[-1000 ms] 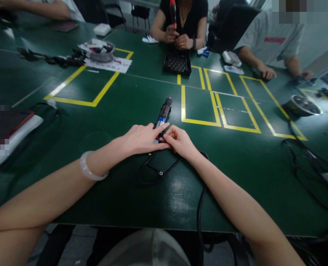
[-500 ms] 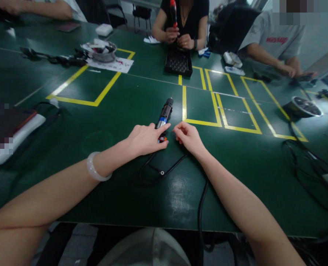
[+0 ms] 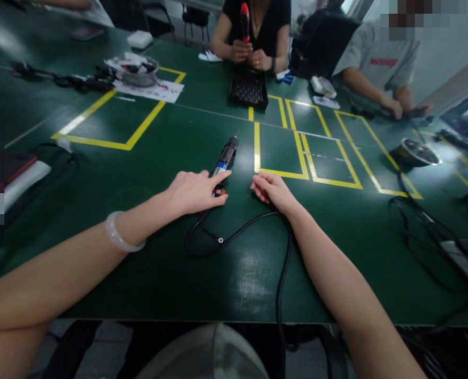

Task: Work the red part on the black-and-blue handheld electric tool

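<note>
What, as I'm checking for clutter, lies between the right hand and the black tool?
The head view shows fingers of the left hand at the tool, then bare green tabletop.

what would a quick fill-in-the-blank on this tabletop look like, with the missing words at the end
Of the left hand and the right hand, only the ____ one touches the dark tool.
The bright coloured band around that tool is ____.
Rectangles are marked on the tabletop with tape coloured ____.

Missing words: left; blue; yellow
</note>
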Tool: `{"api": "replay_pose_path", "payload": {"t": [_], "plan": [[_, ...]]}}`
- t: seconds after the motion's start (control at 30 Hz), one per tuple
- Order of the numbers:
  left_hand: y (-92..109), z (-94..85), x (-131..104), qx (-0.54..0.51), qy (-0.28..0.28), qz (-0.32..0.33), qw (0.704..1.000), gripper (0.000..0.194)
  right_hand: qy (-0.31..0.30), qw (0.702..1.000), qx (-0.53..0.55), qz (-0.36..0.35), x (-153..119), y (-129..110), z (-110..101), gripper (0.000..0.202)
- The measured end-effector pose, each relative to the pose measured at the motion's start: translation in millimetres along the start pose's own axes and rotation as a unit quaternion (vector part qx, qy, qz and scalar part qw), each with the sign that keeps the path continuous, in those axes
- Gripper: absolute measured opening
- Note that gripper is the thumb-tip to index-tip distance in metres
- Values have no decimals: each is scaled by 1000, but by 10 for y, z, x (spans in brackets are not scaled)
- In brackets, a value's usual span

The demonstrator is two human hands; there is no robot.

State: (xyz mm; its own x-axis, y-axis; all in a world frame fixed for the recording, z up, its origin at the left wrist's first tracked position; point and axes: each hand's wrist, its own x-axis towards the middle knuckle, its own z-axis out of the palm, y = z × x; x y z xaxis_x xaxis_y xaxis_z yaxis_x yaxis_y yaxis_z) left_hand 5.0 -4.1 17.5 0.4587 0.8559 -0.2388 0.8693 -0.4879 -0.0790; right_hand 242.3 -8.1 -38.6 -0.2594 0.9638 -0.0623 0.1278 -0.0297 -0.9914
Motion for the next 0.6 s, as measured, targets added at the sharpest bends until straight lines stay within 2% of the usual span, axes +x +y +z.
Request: {"api": "replay_pose_path", "payload": {"t": [0.13, 0.4, 0.53, 0.6], "plan": [[-286, 48, 50, -3, -1, -38, 999, 78, 14, 1000, 11, -7, -8, 18, 20, 41], [-1093, 169, 91, -21, 2, -145, 989, 88, 32, 999, -27, -24, -8, 47, 100, 38], [-1431, 194, 97, -25, 27, -159, 987, 89, 32, 999, -34, -25, -3, 48, 116, 34], [-1615, 209, 154, -16, 14, -181, 983, 90, 31, 998, -40, -26, -2, 47, 119, 34]]}}
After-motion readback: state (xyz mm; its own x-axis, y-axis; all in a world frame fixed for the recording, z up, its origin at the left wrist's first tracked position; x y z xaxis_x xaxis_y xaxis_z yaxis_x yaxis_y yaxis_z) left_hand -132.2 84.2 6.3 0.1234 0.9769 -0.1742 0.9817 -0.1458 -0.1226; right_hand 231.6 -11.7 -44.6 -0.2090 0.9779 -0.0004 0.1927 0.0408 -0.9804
